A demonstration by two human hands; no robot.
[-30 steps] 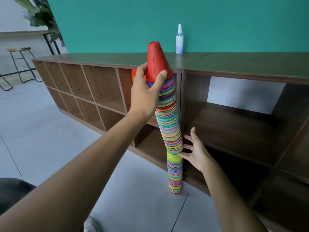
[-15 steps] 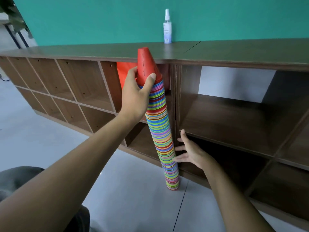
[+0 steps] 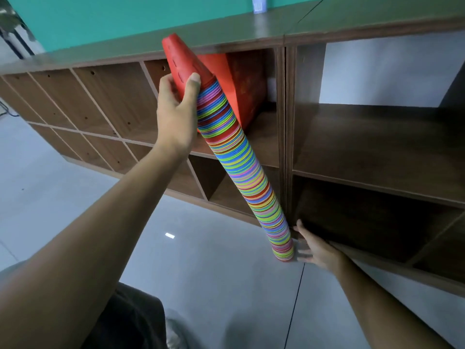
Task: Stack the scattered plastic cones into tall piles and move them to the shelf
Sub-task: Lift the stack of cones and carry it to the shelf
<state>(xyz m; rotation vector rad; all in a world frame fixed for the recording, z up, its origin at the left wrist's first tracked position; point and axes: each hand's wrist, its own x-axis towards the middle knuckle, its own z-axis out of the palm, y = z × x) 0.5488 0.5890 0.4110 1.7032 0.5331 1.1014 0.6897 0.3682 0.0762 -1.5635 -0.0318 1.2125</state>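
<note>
A tall pile of cones (image 3: 247, 170) in many colours, topped by a red cone (image 3: 183, 61), leans with its tip toward 11 o'clock and its foot on the floor (image 3: 201, 248) just before the shelf (image 3: 364, 152). The left hand (image 3: 176, 114) grips the pile near the top, thumb on the red cone. At 5 o'clock from it, the right hand (image 3: 314, 245) lies with fingers spread at the foot; contact is unclear. A red bin (image 3: 241, 89) sits in the compartment behind.
</note>
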